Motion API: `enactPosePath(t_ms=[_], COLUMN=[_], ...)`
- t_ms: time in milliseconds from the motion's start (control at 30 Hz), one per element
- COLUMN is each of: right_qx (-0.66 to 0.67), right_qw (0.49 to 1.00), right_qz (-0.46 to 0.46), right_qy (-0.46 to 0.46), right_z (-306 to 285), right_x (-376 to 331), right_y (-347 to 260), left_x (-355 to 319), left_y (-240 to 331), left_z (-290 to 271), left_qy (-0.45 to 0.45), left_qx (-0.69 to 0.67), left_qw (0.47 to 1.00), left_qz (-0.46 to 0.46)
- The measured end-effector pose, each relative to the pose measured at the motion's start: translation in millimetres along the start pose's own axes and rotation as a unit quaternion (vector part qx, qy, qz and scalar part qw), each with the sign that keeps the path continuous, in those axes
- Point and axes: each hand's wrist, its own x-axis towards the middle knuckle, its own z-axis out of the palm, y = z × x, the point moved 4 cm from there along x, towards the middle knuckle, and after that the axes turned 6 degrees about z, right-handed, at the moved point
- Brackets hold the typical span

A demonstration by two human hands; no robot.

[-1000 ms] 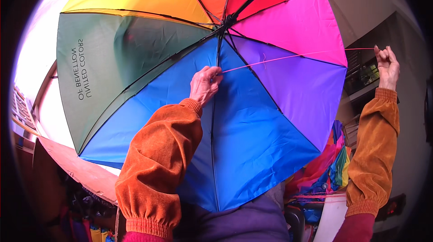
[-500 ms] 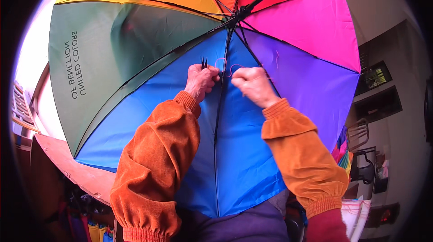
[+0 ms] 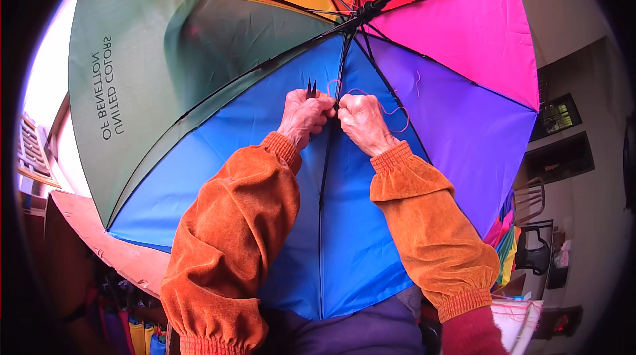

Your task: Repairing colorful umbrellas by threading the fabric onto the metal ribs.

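An open rainbow umbrella (image 3: 218, 57) fills the view, seen from inside, with black ribs (image 3: 328, 156) meeting at a hub near the top. My left hand (image 3: 303, 116) is closed around small black scissors (image 3: 311, 87), whose tips stick up above the fingers. My right hand (image 3: 360, 122) is beside it, pinching a pink thread (image 3: 391, 111) against the rib between the two blue panels. The thread loops off to the right over the purple panel. Both forearms wear orange velvet sleeves.
A dark chair (image 3: 533, 249) stands at the lower right, beside more folded colourful fabric (image 3: 503, 242). Windows (image 3: 556, 116) sit in the wall at the right. A brown table edge (image 3: 106, 242) runs along the lower left, with colourful items (image 3: 139, 335) below it.
My right hand, held far out to the right with the thread pulled taut, has come back to the rib beside my left hand. The thread now hangs slack in loops.
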Motion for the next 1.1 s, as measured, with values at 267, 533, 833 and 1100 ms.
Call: enactPosePath(t_ms=[267,533,833,1100], right_qx=[-0.002,0.055,0.449,0.588], right_qw=[0.998,0.994,0.875,0.692], right_qz=[-0.04,-0.09,0.119,0.201], right_qy=[0.053,0.036,0.139,0.368], right_z=[4.3,-9.3,-67.5,-397.6], right_x=[-1.3,10.6,16.7,-92.0], right_y=[2.9,-13.7,11.6,207.9], left_x=[0.7,-2.0,0.8,7.7], left_y=[-3.3,-0.3,-4.0,-8.5], left_z=[0.5,1.2,-6.0,-1.2], left_qy=[-0.021,-0.027,-0.003,-0.023], left_qx=[-0.004,0.011,-0.008,-0.022], left_qw=[1.0,0.999,0.999,0.999], left_qz=[0.007,0.032,0.031,0.023])
